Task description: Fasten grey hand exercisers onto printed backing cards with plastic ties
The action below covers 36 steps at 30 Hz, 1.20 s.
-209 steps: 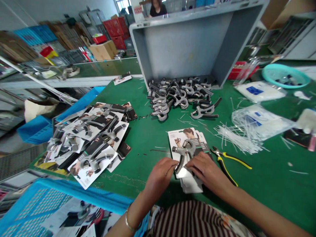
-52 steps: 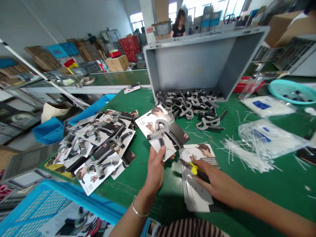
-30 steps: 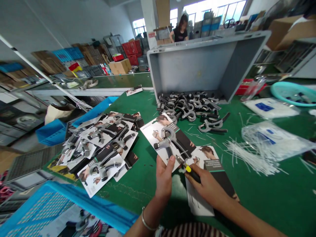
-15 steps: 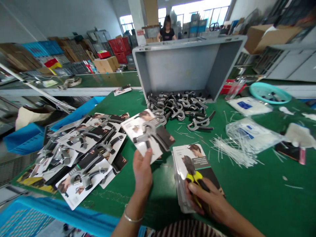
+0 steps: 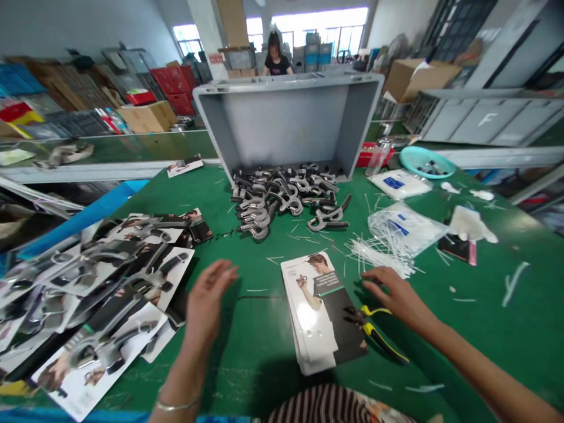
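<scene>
My left hand (image 5: 210,296) hovers over the green table between the pile and the card stack, fingers stretched and holding nothing. Just right of the stack of printed cards (image 5: 304,317), my right hand (image 5: 390,294) reaches with fingers apart beside the loose white cable ties (image 5: 374,255). Yellow-and-black cutting pliers (image 5: 368,323) lie with their jaws on the stack's right edge and handles spread. To the left are heaped cards with grey hand grips (image 5: 106,346) fastened on them. Loose hand grips (image 5: 286,194) spill from the grey crate (image 5: 286,126).
Bags of cable ties (image 5: 405,226), a white glove (image 5: 471,223) and a turquoise basin (image 5: 427,163) are on the right. A single card (image 5: 185,166) lies at the far left. Another person (image 5: 277,61) is behind the crate. Cable tie scraps dot the table.
The card with a hand grip has left my left hand, which moved left and opened. My right hand let go of the pliers onto the card stack and moved up toward the cable ties.
</scene>
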Motion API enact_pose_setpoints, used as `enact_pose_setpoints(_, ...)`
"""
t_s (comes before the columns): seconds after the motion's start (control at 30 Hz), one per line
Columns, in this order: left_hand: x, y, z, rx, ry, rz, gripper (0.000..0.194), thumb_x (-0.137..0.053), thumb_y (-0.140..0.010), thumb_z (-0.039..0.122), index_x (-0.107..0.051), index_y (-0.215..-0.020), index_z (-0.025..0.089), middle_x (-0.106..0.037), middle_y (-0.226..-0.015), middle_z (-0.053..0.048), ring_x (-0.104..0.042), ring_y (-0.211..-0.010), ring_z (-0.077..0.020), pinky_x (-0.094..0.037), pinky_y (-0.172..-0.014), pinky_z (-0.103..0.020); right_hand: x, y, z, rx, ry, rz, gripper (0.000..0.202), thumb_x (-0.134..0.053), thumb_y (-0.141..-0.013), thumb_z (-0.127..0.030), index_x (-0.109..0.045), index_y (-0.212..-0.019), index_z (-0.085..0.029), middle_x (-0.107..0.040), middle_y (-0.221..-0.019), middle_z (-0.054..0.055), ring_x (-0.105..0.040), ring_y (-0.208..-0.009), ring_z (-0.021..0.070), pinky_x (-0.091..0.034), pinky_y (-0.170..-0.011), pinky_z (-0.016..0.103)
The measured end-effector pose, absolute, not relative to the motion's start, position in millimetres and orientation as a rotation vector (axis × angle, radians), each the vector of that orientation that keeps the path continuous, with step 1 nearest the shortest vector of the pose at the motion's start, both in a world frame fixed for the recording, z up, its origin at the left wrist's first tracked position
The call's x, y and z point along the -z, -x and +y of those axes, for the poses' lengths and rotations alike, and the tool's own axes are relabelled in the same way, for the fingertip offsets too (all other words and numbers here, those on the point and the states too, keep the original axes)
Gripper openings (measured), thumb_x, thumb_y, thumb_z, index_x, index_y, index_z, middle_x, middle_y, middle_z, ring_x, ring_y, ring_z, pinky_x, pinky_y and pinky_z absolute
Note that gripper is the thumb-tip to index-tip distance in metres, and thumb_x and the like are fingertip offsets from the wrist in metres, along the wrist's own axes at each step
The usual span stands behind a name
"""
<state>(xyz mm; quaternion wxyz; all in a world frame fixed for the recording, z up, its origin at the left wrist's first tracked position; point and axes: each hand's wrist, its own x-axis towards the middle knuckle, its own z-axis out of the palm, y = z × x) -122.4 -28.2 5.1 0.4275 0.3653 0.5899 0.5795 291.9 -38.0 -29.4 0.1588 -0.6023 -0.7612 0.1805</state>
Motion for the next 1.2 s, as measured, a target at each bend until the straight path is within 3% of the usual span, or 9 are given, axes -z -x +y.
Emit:
enact_pose_setpoints(0.1,30,58,-45,-1.135,-0.952,1.281,0.039,-0.068,-0.080,0.042,-0.067,-0.110,0.016,-0.070,-0.116,-0.013,-0.065,-0.108,-0.0283,-0.047,-0.099,-0.044,34,-289,2,-0.497,1.981,-2.069,0.024,-0.047,-0.092,-0.029,-0.067,-0.092,-0.018,-0.069,-0.093,0.011,-0.064,-0.088,0.0233,-0.047,-0.081,0.034)
enact_pose_setpoints(0.2,49,33,-56,-1.105,-1.091,1.329,0.035,-0.064,-0.084,0.040,-0.068,-0.110,0.017,-0.069,-0.117,-0.012,-0.063,-0.109,-0.0254,-0.044,-0.101,-0.041,44,-283,21,-0.464,2.139,-1.976,0.027,-0.051,-0.091,-0.036,-0.066,-0.082,-0.015,-0.069,-0.083,0.014,-0.064,-0.079,0.0265,-0.045,-0.071,0.036)
enact_pose_setpoints(0.33,63,31,-64,-1.067,-1.280,1.562,0.054,-0.074,-0.074,0.042,-0.062,-0.121,0.017,-0.063,-0.125,-0.015,-0.058,-0.116,-0.0306,-0.041,-0.103,-0.048,52,-278,33,-0.528,2.230,-1.854,0.023,-0.056,-0.087,-0.033,-0.067,-0.079,-0.014,-0.069,-0.086,0.018,-0.065,-0.082,0.0280,-0.042,-0.068,0.035)
enact_pose_setpoints(0.43,69,31,-61,-1.038,-1.448,1.557,0.059,-0.075,-0.073,0.039,-0.061,-0.127,0.021,-0.060,-0.130,-0.013,-0.050,-0.124,-0.0318,-0.034,-0.109,-0.049,42,-284,42,-0.756,2.157,-1.831,0.024,-0.059,-0.084,-0.033,-0.067,-0.073,-0.014,-0.066,-0.067,0.011,-0.063,-0.067,0.0229,-0.042,-0.062,0.032)
enact_pose_setpoints(0.6,67,37,-35,-1.048,-1.260,1.442,0.029,-0.067,-0.080,0.039,-0.074,-0.099,0.018,-0.072,-0.098,-0.009,-0.064,-0.087,-0.0229,-0.048,-0.080,-0.033,15,-301,37,-1.325,1.861,-1.744,0.042,-0.055,-0.086,-0.055,-0.069,-0.082,-0.015,-0.057,-0.052,0.000,-0.046,-0.042,0.0117,-0.036,-0.045,0.026)
enact_pose_setpoints(0.73,56,41,-34,-1.174,-1.014,1.453,0.033,-0.070,-0.077,0.043,-0.072,-0.095,0.016,-0.071,-0.079,-0.003,-0.061,-0.068,-0.0169,-0.045,-0.062,-0.025,14,-300,14,-1.757,1.521,-1.388,0.041,-0.065,-0.081,-0.056,-0.063,-0.078,-0.015,-0.052,-0.052,-0.003,-0.044,-0.044,0.0090,-0.034,-0.045,0.023)
enact_pose_setpoints(0.83,47,39,-47,-1.188,-0.860,1.330,0.036,-0.069,-0.078,0.047,-0.067,-0.098,0.016,-0.072,-0.080,-0.003,-0.062,-0.064,-0.0156,-0.045,-0.060,-0.024,14,-285,2,-1.677,1.467,-1.311,0.039,-0.063,-0.085,-0.054,-0.061,-0.079,-0.016,-0.048,-0.051,-0.005,-0.042,-0.044,0.0080,-0.033,-0.045,0.022)
enact_pose_setpoints(1.0,42,40,-60,-1.133,-0.768,1.248,0.035,-0.072,-0.076,0.044,-0.065,-0.095,0.016,-0.074,-0.081,-0.004,-0.066,-0.067,-0.0169,-0.046,-0.061,-0.024,-2,-223,4,-1.517,1.255,-1.259,0.029,-0.064,-0.087,-0.048,-0.060,-0.093,-0.020,-0.059,-0.063,-0.004,-0.055,-0.055,0.0103,-0.043,-0.055,0.023)
enact_pose_setpoints(1.2,44,56,-73,-1.185,-0.720,1.328,0.034,-0.075,-0.072,0.043,-0.066,-0.092,0.017,-0.074,-0.078,-0.003,-0.066,-0.067,-0.0175,-0.047,-0.061,-0.025,0,-143,-4,-1.428,1.160,-1.531,0.027,-0.054,-0.093,-0.048,-0.054,-0.093,-0.021,-0.072,-0.078,0.002,-0.066,-0.060,0.0148,-0.052,-0.065,0.029)
